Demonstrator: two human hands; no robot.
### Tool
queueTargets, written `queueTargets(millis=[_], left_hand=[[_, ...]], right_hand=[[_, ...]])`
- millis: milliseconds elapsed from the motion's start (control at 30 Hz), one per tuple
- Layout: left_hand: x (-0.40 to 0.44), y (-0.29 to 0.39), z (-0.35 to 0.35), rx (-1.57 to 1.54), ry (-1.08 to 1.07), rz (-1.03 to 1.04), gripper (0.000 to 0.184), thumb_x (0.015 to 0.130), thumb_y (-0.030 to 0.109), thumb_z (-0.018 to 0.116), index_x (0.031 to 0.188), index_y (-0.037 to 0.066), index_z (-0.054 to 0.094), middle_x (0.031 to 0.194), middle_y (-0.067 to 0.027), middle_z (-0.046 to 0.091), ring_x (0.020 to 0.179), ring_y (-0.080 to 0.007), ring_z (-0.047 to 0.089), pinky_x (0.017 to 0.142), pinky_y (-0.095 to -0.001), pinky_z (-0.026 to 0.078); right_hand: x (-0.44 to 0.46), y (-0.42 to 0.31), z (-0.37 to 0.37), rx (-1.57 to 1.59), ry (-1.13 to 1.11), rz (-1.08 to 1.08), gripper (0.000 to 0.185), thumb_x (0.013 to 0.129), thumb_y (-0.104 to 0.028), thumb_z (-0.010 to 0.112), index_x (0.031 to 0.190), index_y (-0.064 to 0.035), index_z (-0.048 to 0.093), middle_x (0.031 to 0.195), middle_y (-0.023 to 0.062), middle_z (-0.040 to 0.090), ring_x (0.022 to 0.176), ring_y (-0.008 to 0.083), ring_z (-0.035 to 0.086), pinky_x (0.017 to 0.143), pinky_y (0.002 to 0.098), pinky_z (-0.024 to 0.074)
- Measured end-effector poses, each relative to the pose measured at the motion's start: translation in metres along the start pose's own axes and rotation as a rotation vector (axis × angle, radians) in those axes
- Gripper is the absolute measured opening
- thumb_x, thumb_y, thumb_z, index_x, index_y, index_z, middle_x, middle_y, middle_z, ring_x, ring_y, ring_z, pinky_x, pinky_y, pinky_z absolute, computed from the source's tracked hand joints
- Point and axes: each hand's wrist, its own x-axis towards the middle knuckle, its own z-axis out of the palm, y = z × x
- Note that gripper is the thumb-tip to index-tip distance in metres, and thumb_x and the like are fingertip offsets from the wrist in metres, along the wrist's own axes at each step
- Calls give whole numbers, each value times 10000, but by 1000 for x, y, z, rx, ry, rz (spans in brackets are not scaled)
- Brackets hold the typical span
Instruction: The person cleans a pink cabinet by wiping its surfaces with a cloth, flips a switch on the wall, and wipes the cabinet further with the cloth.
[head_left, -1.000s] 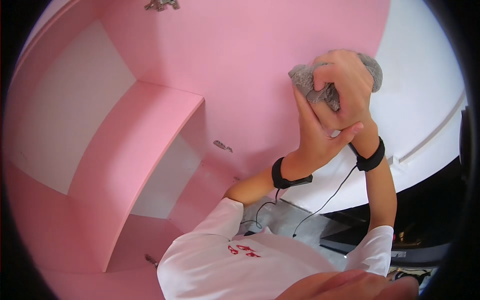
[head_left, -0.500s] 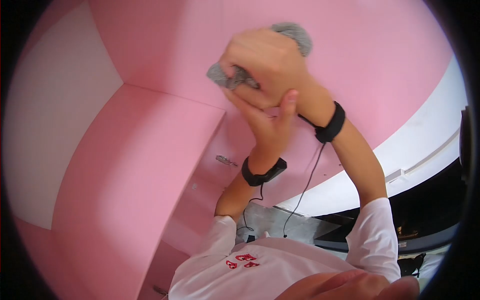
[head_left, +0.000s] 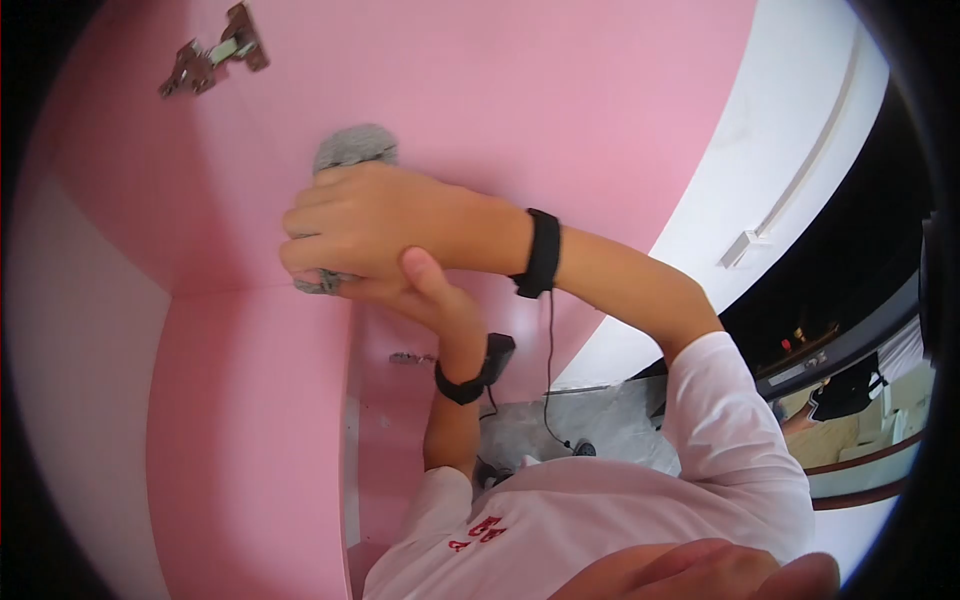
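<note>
A grey cloth (head_left: pixel 356 146) is bunched under my right hand (head_left: pixel 370 218), whose fingers wrap round it against the pink panel (head_left: pixel 560 110). More of the cloth shows below the curled fingers. My left hand (head_left: pixel 430 298) lies beneath the right one, its thumb up against the right hand's heel; its fingers are mostly hidden. Both wrists wear black bands with thin cables. The hands are near the corner where the panel meets a pink curved shelf (head_left: pixel 240 420).
A metal hinge (head_left: pixel 222 55) juts out at the upper left. Another hinge (head_left: pixel 410 358) is left of my left wrist. White trim (head_left: pixel 790 150) curves on the right, beside a dark glossy surface. Grey floor (head_left: pixel 610 415) shows below.
Both hands and the cloth have moved left across the pink panel, down toward the shelf corner. The view has shifted, and the upper hinge now appears larger.
</note>
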Motion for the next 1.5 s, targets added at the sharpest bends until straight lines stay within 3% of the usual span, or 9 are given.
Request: queueTargets(millis=[100,200,300,500,900,1000,1100,1300,1500], left_hand=[[-8,23,28,-103,-184,116,866,981,420,613,1521,-64,138,1450,-188,358,1316,-272,437,1073,-441,385],[-32,52,62,-227,-212,-78,991,936,337,714,1549,-56,42,1471,-217,330,1334,-299,416,1094,-449,358],[-48,65,93,76,-392,322,1088,884,206,780,1565,-47,-29,1498,-251,287,1363,-320,379,1131,-447,313],[-116,75,128,-242,-461,133,1221,841,133,807,1537,-66,-176,1538,-263,204,1404,-323,323,1148,-447,292],[-154,91,89,39,-580,-13,1186,812,147,800,1544,-44,-113,1522,-245,260,1444,-302,293,1155,-448,311],[-110,96,76,137,-671,115,1066,753,155,831,1525,-72,131,1579,-308,201,1462,-389,292,1156,-452,328],[-74,99,55,121,-662,78,1042,752,167,839,1511,-76,168,1542,-294,253,1428,-392,333,1134,-454,356],[-10,66,-5,164,-511,131,1100,779,172,861,1542,-68,106,1446,-250,356,1305,-339,460,1082,-444,409],[35,39,-67,151,-265,-13,1101,861,146,811,1584,-47,3,1558,-230,291,1440,-300,344,1178,-422,303]], right_hand=[[-10,-7,-59,-49,-40,12,166,765,-163,691,849,-133,551,803,29,527,781,232,576,690,356,463],[-22,-11,-118,-64,47,25,152,739,-143,674,825,-139,549,806,19,541,771,231,582,673,353,456],[-53,-12,-172,-95,213,-29,164,682,-131,674,795,-138,556,801,15,574,724,241,579,649,359,448],[-112,-33,-212,-44,252,111,228,588,-134,681,789,-146,573,817,4,587,702,232,565,604,350,421],[-168,-64,-167,-17,495,159,241,578,-98,711,755,-120,548,862,90,638,740,304,575,701,394,480],[-151,-66,-150,-114,624,234,233,605,-59,697,777,-110,547,858,113,647,729,310,572,710,403,481],[-114,-59,-120,-85,751,217,214,646,-20,657,809,-101,545,836,123,649,714,323,564,719,410,478],[-32,-30,-67,-83,506,54,257,601,-58,687,818,-111,559,833,87,651,721,299,585,686,384,454],[37,-9,11,52,256,8,240,624,-155,718,829,-137,596,821,27,619,751,261,602,668,389,442]])
